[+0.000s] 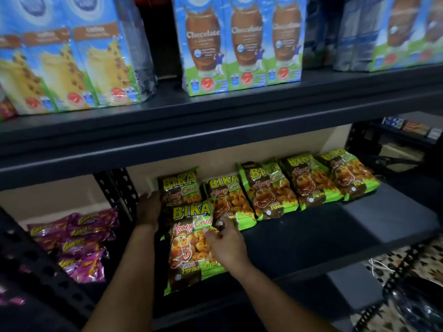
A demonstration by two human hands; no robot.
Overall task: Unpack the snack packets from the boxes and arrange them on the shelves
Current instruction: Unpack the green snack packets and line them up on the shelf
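Several green-and-brown Bika Honey Crab packets (271,190) stand in a row along the back of the dark lower shelf (311,238). One more packet (189,250) lies in front at the row's left end. My right hand (227,245) rests on that front packet's right side, fingers spread over it. My left hand (149,207) presses against the left edge of the leftmost back packet (179,188), beside the shelf post. Whether either hand grips a packet is unclear.
Purple snack packets (81,243) lie in the neighbouring bay to the left, past a perforated black post (119,192). The upper shelf (215,130) carries milk cartons (239,44). Bare shelf surface stretches to the right of my hands. Patterned floor (407,271) shows at the lower right.
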